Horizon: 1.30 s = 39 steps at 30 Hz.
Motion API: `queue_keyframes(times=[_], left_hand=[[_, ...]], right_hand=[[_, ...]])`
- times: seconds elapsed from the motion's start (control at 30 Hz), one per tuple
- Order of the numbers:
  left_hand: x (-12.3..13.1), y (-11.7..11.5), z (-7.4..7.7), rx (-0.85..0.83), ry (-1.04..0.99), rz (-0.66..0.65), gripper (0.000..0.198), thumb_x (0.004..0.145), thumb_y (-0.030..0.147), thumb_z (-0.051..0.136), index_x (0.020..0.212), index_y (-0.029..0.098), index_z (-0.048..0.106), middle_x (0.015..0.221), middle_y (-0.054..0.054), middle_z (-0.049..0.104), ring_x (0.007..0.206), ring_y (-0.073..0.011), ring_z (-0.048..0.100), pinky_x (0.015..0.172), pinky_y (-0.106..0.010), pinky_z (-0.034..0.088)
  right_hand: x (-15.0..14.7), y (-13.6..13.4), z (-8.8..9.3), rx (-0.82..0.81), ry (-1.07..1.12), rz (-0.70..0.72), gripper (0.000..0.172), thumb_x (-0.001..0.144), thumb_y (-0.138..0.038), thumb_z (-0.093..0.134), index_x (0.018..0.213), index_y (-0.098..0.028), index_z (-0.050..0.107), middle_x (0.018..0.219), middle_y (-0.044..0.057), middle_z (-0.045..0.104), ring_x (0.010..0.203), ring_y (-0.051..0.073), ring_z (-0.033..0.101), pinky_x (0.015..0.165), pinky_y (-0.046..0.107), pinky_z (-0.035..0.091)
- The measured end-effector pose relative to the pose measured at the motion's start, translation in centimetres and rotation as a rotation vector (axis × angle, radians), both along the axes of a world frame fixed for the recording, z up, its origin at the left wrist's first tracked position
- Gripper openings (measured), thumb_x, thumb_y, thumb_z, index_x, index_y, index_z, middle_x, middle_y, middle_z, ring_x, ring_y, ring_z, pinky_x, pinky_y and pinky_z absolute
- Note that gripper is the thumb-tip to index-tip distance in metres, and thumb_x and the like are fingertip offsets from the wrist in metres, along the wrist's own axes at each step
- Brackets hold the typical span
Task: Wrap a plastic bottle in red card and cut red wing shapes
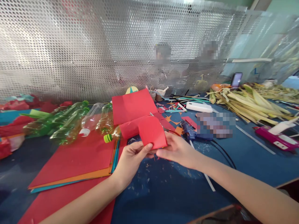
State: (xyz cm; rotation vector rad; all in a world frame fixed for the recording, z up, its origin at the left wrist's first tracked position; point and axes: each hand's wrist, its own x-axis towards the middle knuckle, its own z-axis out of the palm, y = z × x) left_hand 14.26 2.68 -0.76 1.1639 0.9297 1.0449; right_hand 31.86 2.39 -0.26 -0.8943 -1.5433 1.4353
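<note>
Cut red paper [151, 132], curled; left hand [130, 158] and right hand [178, 151] pinch its lower edge. Untouched glue gun [189, 130] beyond right hand.

From my remote seat I can read no word, number or brand anywhere in this view. The nearest candidate is a small white label [277, 145] on the pink device [283, 139] at the right of the table [163, 193], but its print is too small to make out. A blue mark [256, 71] shows on the clear sheeting behind the mesh at the right; I cannot tell whether it is a letter. The plastic bottles [70, 121] lying at the left show bare sides to me. The red paper piece [152, 132] faces me in plain colour.
</note>
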Motion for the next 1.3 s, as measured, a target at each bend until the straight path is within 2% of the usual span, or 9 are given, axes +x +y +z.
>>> queue_keyframes(times=[0.13, 0.23, 0.4, 0.57, 0.7, 0.9, 1.0, 1.17, 1.3], left_hand=[[0.6, -0.9, 0.0, 0.016, -0.052, 0.011, 0.020, 0.068, 0.041, 0.079, 0.077, 0.023, 0.079, 0.072, 0.000, 0.076, 0.065, -0.0145, 0.068, 0.073, -0.024, 0.056], [0.8, -1.6, -0.1, 0.012, -0.076, 0.036, 0.022, 0.065, 0.042, 0.081, 0.076, 0.024, 0.079, 0.072, 0.001, 0.076, 0.064, -0.0114, 0.066, 0.067, -0.017, 0.055], [0.5, -1.8, -0.1, -0.038, -0.135, 0.020, 0.019, 0.066, 0.041, 0.081, 0.072, 0.023, 0.078, 0.070, 0.003, 0.075, 0.065, -0.0096, 0.066, 0.066, -0.015, 0.056], [0.5, -1.6, 0.3, -0.076, -0.180, -0.007, 0.019, 0.064, 0.039, 0.083, 0.072, 0.022, 0.078, 0.072, 0.003, 0.077, 0.065, -0.0099, 0.069, 0.067, -0.016, 0.058], [0.6, -1.4, 0.9, -0.099, -0.192, 0.015, 0.019, 0.064, 0.038, 0.083, 0.072, 0.022, 0.078, 0.075, 0.002, 0.078, 0.069, -0.0116, 0.072, 0.066, -0.014, 0.058], [0.1, -0.7, 1.1, -0.061, -0.125, 0.044, 0.015, 0.073, 0.033, 0.078, 0.081, 0.020, 0.078, 0.085, -0.002, 0.079, 0.076, -0.0137, 0.073, 0.068, -0.017, 0.058], [0.0, -0.6, 0.9, -0.044, -0.102, 0.062, 0.016, 0.073, 0.031, 0.078, 0.084, 0.020, 0.078, 0.088, -0.002, 0.078, 0.076, -0.0145, 0.073, 0.068, -0.018, 0.058], [0.1, -0.8, 0.9, -0.060, -0.061, 0.049, 0.024, 0.064, 0.027, 0.082, 0.087, 0.021, 0.077, 0.092, -0.003, 0.078, 0.083, -0.0181, 0.073, 0.069, -0.020, 0.057], [0.2, -0.5, 1.0, -0.076, -0.029, 0.058, 0.021, 0.066, 0.026, 0.080, 0.087, 0.020, 0.077, 0.089, -0.003, 0.079, 0.080, -0.0170, 0.073, 0.065, -0.019, 0.055]], right_hand=[[-0.9, -1.0, -0.7, 0.064, -0.047, 0.018, 0.025, 0.081, -0.039, 0.067, 0.093, -0.018, 0.060, 0.090, 0.005, 0.066, 0.082, 0.019, 0.066, 0.077, 0.031, 0.054], [-0.9, -1.4, -0.6, 0.148, -0.100, 0.017, 0.016, 0.088, -0.035, 0.060, 0.086, -0.018, 0.059, 0.082, 0.001, 0.064, 0.074, 0.014, 0.063, 0.070, 0.024, 0.051], [-0.7, -1.4, -0.4, 0.273, -0.292, -0.013, 0.028, 0.094, -0.040, 0.048, 0.076, -0.019, 0.052, 0.067, -0.003, 0.052, 0.059, 0.011, 0.050, 0.055, 0.021, 0.041], [-0.9, -1.5, -0.2, 0.382, -0.353, -0.075, 0.029, 0.098, -0.037, 0.037, 0.081, -0.019, 0.053, 0.072, 0.000, 0.057, 0.067, 0.014, 0.054, 0.064, 0.024, 0.043], [-0.7, -1.5, 0.2, 0.359, -0.320, -0.117, 0.034, 0.100, -0.036, 0.030, 0.077, -0.022, 0.050, 0.070, -0.001, 0.056, 0.066, 0.014, 0.054, 0.065, 0.025, 0.045], [0.0, -0.8, -0.1, 0.336, -0.350, -0.207, 0.036, 0.100, -0.039, 0.031, 0.072, -0.023, 0.044, 0.069, 0.000, 0.051, 0.070, 0.016, 0.051, 0.078, 0.030, 0.044], [0.0, -0.4, -0.7, 0.308, -0.362, -0.223, 0.036, 0.100, -0.043, 0.031, 0.072, -0.024, 0.046, 0.068, 0.000, 0.050, 0.071, 0.018, 0.052, 0.075, 0.030, 0.045], [-0.1, -0.4, -1.1, 0.306, -0.385, -0.222, 0.038, 0.099, -0.047, 0.030, 0.072, -0.024, 0.043, 0.070, 0.001, 0.051, 0.073, 0.019, 0.052, 0.069, 0.030, 0.045], [-0.1, -0.6, -1.1, 0.295, -0.395, -0.222, 0.038, 0.099, -0.047, 0.030, 0.074, -0.024, 0.045, 0.071, 0.002, 0.050, 0.073, 0.018, 0.051, 0.067, 0.030, 0.044]])
